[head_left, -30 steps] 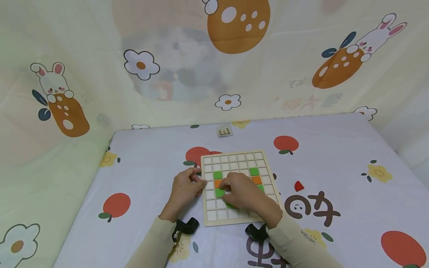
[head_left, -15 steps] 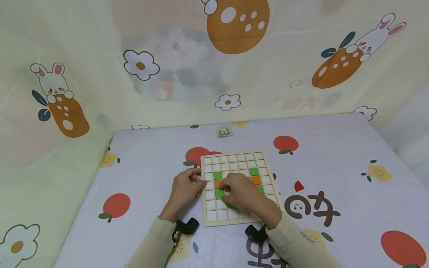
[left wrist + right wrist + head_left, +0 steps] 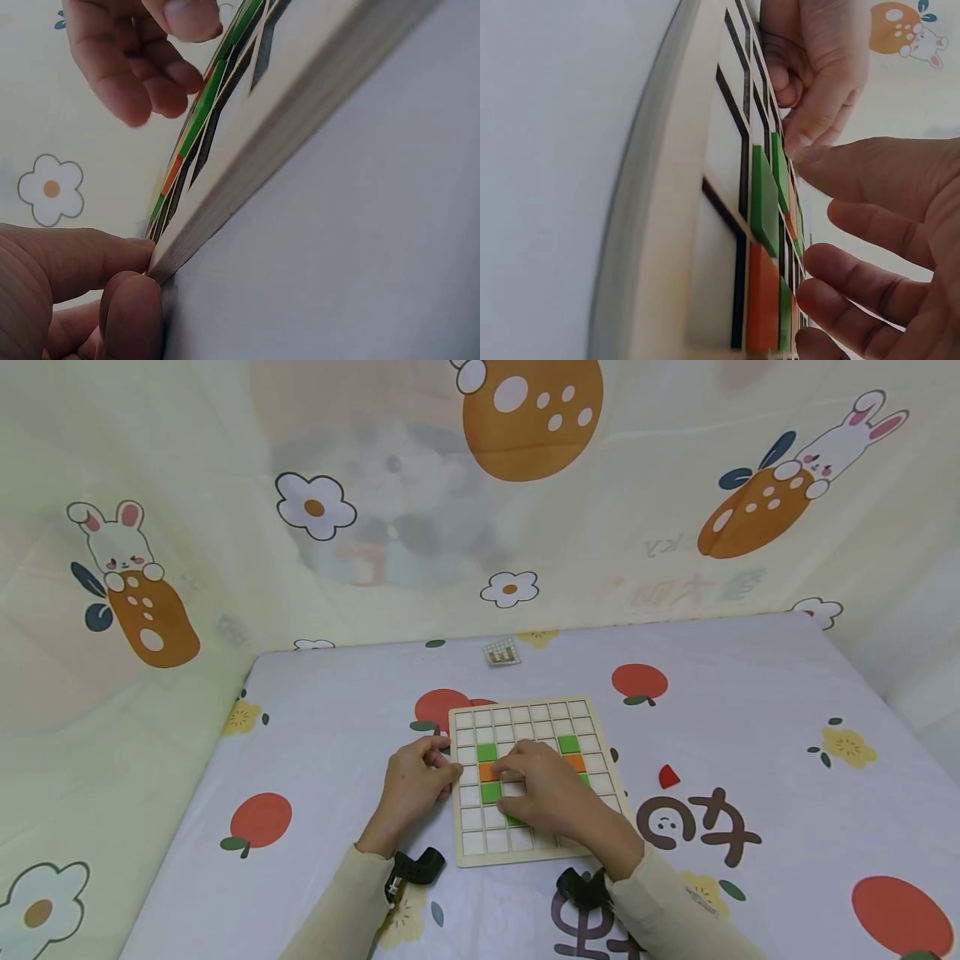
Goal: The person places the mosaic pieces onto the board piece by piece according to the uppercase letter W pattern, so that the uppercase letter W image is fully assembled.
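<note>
A square wooden grid board [image 3: 542, 713] lies on the table, with green tiles [image 3: 491, 792] and orange tiles [image 3: 575, 763] set in some of its squares. At its left edge my left hand [image 3: 416, 781] pinches the rim between thumb and finger; the left wrist view shows that thumb and finger [image 3: 127, 259] at the board's edge. My right hand [image 3: 555, 789] hovers over the board's middle, thumb and fingers apart. In the right wrist view my right hand [image 3: 900, 247] has nothing between its fingers. Part of the tile pattern is hidden under it.
A small card with a grid picture [image 3: 502, 652] lies near the back of the table. A red wedge shape [image 3: 669, 777] is right of the board. Printed cloth [image 3: 322, 843] covers the table, and a patterned curtain [image 3: 405, 602] hangs behind.
My right hand's thumb and index finger have parted, and the hand has shifted slightly up and to the right. My left hand stays on the board's edge.
</note>
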### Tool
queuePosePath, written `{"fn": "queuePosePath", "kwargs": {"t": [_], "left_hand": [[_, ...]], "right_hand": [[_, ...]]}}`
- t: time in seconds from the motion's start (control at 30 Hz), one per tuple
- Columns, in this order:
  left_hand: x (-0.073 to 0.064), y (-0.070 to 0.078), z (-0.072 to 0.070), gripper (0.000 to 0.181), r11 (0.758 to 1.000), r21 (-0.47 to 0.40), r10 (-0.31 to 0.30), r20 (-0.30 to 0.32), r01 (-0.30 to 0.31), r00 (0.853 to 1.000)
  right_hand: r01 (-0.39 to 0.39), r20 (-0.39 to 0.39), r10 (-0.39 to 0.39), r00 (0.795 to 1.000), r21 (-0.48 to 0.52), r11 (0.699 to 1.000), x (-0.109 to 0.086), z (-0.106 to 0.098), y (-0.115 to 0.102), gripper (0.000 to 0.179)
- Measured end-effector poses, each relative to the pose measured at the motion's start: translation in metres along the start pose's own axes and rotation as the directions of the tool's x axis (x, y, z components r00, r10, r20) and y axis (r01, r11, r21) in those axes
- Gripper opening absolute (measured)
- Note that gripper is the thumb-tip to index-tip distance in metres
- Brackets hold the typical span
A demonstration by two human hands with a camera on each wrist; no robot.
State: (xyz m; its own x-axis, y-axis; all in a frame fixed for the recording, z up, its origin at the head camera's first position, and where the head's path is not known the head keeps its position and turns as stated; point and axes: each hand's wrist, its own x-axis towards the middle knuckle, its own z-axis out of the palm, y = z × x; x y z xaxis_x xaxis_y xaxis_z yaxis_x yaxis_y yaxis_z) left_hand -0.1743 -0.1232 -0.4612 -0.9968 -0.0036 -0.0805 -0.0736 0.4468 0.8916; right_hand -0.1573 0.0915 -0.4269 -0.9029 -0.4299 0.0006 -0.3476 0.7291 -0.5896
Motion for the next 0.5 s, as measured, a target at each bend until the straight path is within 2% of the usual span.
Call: {"fn": "queuePosePath", "kwargs": {"t": [0.1, 0.33, 0.5], "left_hand": [[0.001, 0.0, 0.001, 0.04, 1.0, 0.007, 0.003, -0.004, -0.003, 1.0], [0.0, 0.0, 0.001, 0.04, 1.0, 0.015, 0.008, -0.012, -0.008, 1.0], [0.0, 0.0, 0.0, 0.041, 1.0, 0.01, -0.006, -0.006, 0.006, 1.0]], "right_hand": [[-0.033, -0.024, 0.034, 0.999, 0.008, 0.999, -0.006, -0.003, 0.005, 0.039], [-0.042, -0.116, 0.041, 0.992, -0.007, 0.999, -0.023, -0.016, 0.028, 0.044], [-0.126, -0.155, 0.124, 0.98, -0.006, 0.992, -0.041, -0.033, 0.048, 0.046]]}}
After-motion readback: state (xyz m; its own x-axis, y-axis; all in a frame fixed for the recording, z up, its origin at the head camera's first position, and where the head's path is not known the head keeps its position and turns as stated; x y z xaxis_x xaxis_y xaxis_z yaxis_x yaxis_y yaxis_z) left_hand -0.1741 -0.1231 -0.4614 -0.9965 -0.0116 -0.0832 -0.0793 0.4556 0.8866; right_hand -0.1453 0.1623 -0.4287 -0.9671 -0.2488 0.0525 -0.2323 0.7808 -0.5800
